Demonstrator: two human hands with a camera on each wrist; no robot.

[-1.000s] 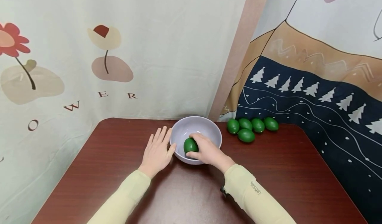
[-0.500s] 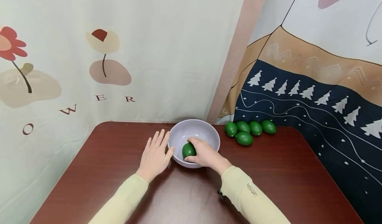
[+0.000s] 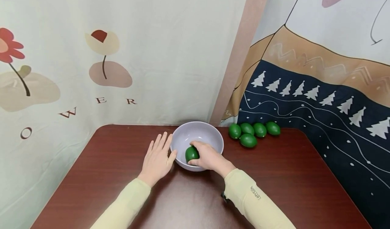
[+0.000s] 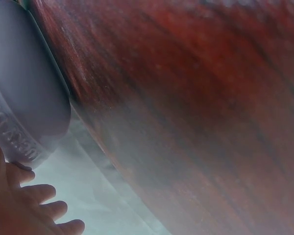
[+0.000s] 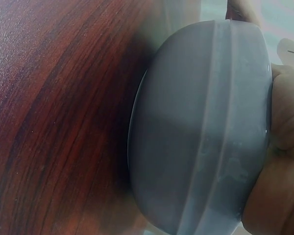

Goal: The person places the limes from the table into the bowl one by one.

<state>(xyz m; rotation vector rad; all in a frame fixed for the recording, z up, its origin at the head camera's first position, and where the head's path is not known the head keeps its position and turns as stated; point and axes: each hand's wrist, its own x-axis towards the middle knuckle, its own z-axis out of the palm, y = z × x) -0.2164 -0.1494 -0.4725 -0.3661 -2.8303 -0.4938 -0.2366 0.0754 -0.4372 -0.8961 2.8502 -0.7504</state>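
Reddish-brown wood with rounded far corners forms the desk point(image 3: 195, 205), its near part glossy under the light. Two pale yellow sleeves point(image 3: 257, 202) reach in over it, a dark strap point(image 3: 223, 197) showing beneath the right one. From the left sleeve, the left hand point(image 3: 156, 159) extends with fingers straight and grasping nothing, its thumb against the side of a lilac bowl point(image 3: 198, 131). Over the bowl's near right rim, the right hand point(image 3: 208, 156) curls thumb and fingers round a green fruit point(image 3: 191, 153), which is inside the bowl toward its near side; whether it touches the bottom is hidden. The bowl stands close to the middle of the desk's far edge. Toward the far right corner, five more green fruits point(image 3: 248, 140) lie clustered, four along the edge and one in front. Behind hang a flower-printed pale curtain point(image 3: 170, 59) and a navy cloth with white trees point(image 3: 292, 105).
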